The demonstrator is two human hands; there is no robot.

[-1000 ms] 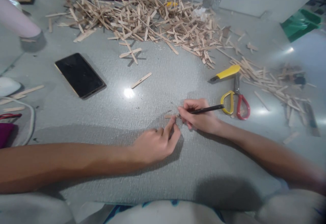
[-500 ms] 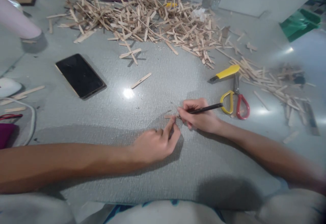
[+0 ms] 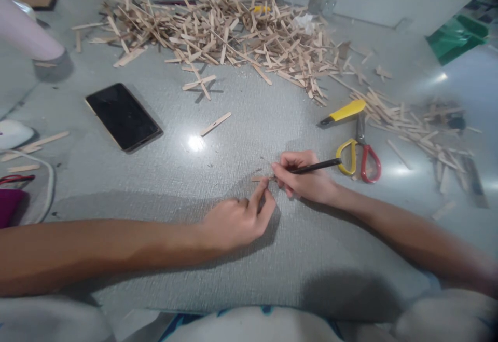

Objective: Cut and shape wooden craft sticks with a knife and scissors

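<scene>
My right hand (image 3: 305, 178) is closed round a thin black pencil (image 3: 319, 165), its tip down on a small wooden stick piece (image 3: 257, 178) lying on the grey surface. My left hand (image 3: 237, 221) rests just in front of it with the fingers curled and one fingertip pressed on the right end of that stick piece. Both forearms stretch in from the bottom corners.
A big heap of wooden sticks (image 3: 218, 25) fills the far side, with a smaller scatter (image 3: 412, 124) at right. Scissors with yellow and red handles (image 3: 360, 158) and a yellow cutter (image 3: 344, 112) lie right of my hand. A black phone (image 3: 122, 116) and a loose stick (image 3: 216, 123) lie left.
</scene>
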